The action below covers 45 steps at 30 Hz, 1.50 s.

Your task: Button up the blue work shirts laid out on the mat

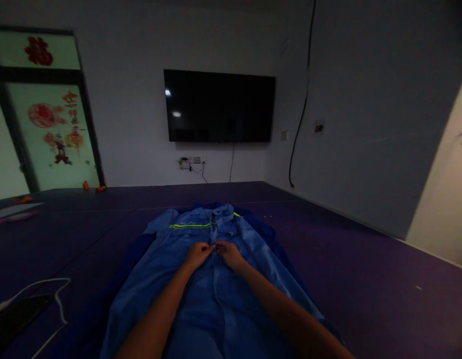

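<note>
While a white cable loops beside a dark device at far left, my left hand pinches the placket of a blue work shirt, laid front-up on the purple floor, apparently so its opening faces me; my right hand, fingers narrowed, pinches just beside.

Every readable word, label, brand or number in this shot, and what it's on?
"福": red sign on the top window, left.
Red writing on the glass door below it: too blurred to read.
Pale lettering on the chest of the blue shirt: too blurred to read.
TV: no brand I can read.
No readable numbers.
</note>
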Each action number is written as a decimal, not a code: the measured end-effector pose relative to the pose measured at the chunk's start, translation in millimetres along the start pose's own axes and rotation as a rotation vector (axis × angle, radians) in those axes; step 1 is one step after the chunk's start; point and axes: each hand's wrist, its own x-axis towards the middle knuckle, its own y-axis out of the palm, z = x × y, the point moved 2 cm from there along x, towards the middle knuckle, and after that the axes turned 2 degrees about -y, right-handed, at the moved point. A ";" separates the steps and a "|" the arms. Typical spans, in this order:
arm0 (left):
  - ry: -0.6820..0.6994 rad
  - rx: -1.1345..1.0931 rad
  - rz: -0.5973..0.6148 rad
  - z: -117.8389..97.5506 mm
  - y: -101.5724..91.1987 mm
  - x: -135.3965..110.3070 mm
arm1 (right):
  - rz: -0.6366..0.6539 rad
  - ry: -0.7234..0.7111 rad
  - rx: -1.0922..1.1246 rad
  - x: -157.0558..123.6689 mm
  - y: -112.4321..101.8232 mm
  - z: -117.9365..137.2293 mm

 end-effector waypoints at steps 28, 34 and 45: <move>0.010 0.042 -0.058 -14.2 4.3 -27.1 | 0.019 -0.102 -0.558 -26.6 -13.6 12.1; -0.075 -0.167 -0.002 -14.3 2.1 -27.4 | -0.002 -0.064 -0.498 -26.3 -14.0 11.1; -0.073 -0.254 0.031 -20.5 -3.4 -34.6 | -0.015 -0.090 -0.482 -26.6 -11.9 12.9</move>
